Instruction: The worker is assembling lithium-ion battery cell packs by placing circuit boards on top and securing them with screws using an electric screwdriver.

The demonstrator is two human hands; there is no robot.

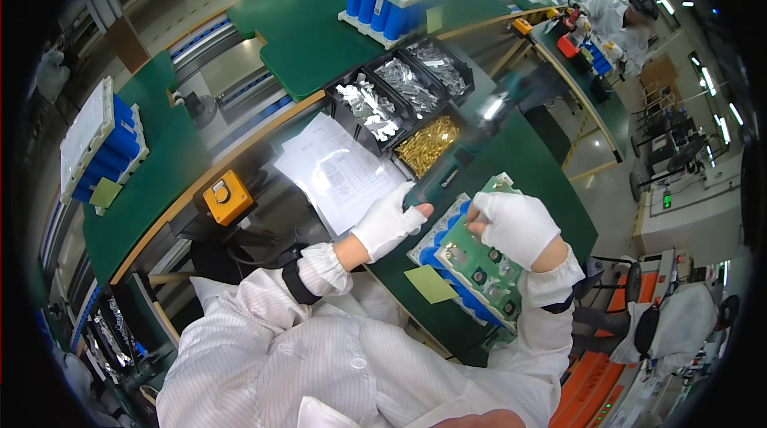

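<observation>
The person in a white striped coat works at a green bench (511, 148), both hands in white gloves with bare fingertips. In front of them lies a battery pack (471, 268) of blue cells with a green circuit board laid over its top, tilted across the bench edge, and a pale green sticky note (430, 283) is stuck just beside its near corner.

The right hand (515, 226) rests on the far end of the board, its fingers curled and pressed down toward the top; it seems to pinch something small against the board, though what it holds is too small to tell. The left hand (389, 222) hangs just beside the pack's left edge with the fingers loosely together and one bare fingertip pointing at the pack, holding nothing that shows.

Judging by this, the step in hand is fitting or fastening parts onto the board. The next move likely calls for another small piece from the black bins (403, 96) behind, which hold silver strips and, in the nearest one, brass-coloured parts (428, 144), well within reach of the left hand. A printed sheet (335, 172) lies between the bins and that hand. A yellow button box (227, 197) sits at the bench's left edge
</observation>
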